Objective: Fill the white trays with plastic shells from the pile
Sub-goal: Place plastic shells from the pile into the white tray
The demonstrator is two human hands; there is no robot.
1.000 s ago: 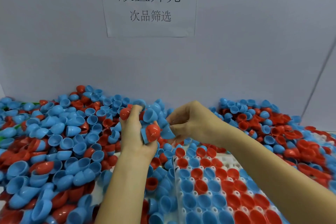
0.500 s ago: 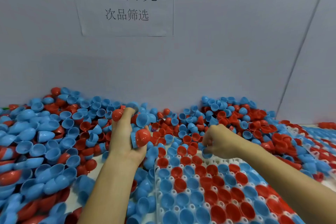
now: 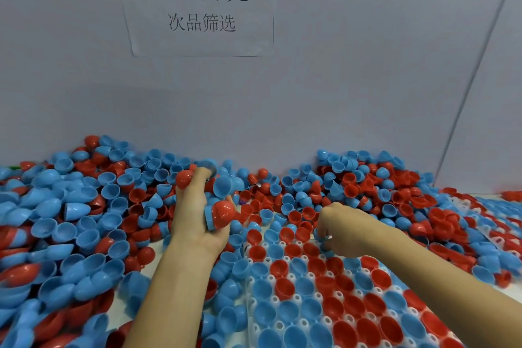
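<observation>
**White tabletop under shells and trays**

A pale white tabletop [image 3: 154,252] shows only in small bare patches, near the left of centre and at the far right edge. A deep pile of loose blue and red plastic half-shells [image 3: 84,223] lies across its left half and runs along the far side against the grey wall. A white plastic tray with round pockets [image 3: 312,295] lies near centre and right, its pockets mostly filled with blue and red shells, open side up. A second white tray [image 3: 477,207] lies at the far right, partly buried under shells.
</observation>
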